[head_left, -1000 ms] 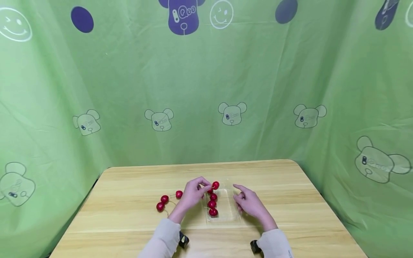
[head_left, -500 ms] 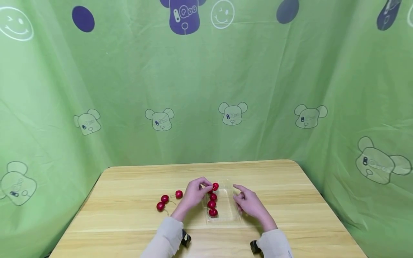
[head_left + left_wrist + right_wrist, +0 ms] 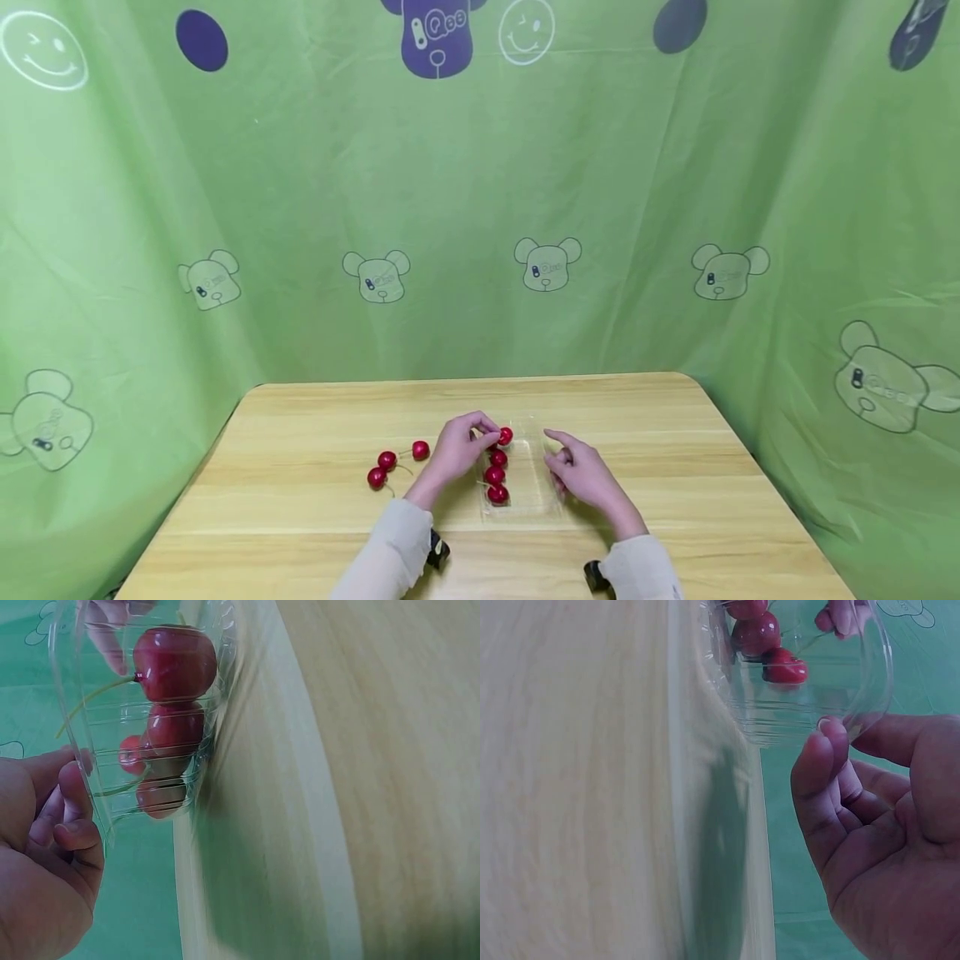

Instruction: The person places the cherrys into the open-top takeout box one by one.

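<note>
In the head view, my left hand [image 3: 467, 443] pinches a cherry [image 3: 506, 436] by its stem end over the far left corner of a clear plastic container [image 3: 534, 507]. Several red cherries lie in a row along the container's left side, the near one [image 3: 497, 495] closest to me. The right wrist view shows the right hand [image 3: 877, 817] with thumb and finger pinching the container's rim on its right side. From the left wrist, the left hand [image 3: 52, 847] is right at the rim, and cherries [image 3: 176, 664] with stems show through the clear wall.
Left of the container, loose cherries with stems [image 3: 387, 461] lie on the wooden table [image 3: 300, 517]. A green printed curtain [image 3: 450, 333] surrounds the table at the back and sides.
My left hand and its cherry have sunk slightly toward the container. The right hand stays at the rim. The whole head view has shifted a little.
</note>
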Motion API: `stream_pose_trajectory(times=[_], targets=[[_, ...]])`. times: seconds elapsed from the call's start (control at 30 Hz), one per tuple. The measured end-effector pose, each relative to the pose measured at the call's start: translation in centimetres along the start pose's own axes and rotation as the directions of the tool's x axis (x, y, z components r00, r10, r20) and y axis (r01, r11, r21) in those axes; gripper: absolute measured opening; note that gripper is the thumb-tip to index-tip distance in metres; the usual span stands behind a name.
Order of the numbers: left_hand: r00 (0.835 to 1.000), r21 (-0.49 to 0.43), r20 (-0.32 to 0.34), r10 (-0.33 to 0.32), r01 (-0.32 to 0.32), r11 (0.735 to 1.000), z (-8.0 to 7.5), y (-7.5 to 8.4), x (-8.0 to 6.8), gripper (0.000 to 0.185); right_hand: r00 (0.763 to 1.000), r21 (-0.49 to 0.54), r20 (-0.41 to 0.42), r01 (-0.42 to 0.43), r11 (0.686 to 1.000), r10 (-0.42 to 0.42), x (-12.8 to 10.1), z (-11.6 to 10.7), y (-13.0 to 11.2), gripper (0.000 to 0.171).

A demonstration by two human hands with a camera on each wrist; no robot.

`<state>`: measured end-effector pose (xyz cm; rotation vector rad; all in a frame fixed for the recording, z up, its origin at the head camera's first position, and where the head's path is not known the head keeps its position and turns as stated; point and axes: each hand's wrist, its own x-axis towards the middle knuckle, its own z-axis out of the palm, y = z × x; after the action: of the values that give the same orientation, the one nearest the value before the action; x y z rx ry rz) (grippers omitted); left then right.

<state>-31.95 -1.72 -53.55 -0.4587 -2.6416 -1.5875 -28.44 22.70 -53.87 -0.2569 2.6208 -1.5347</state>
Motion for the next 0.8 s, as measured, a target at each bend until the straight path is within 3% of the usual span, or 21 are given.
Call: stream_pose_trajectory(times=[0.8], targets=[[1.000, 0.017, -0.002, 0.000, 0.000, 1.000, 0.15, -0.48, 0.21, 0.004, 1.000, 0.014, 0.007, 0.018, 1.000, -0.019, -0.01, -0.07, 0.03, 0.054]])
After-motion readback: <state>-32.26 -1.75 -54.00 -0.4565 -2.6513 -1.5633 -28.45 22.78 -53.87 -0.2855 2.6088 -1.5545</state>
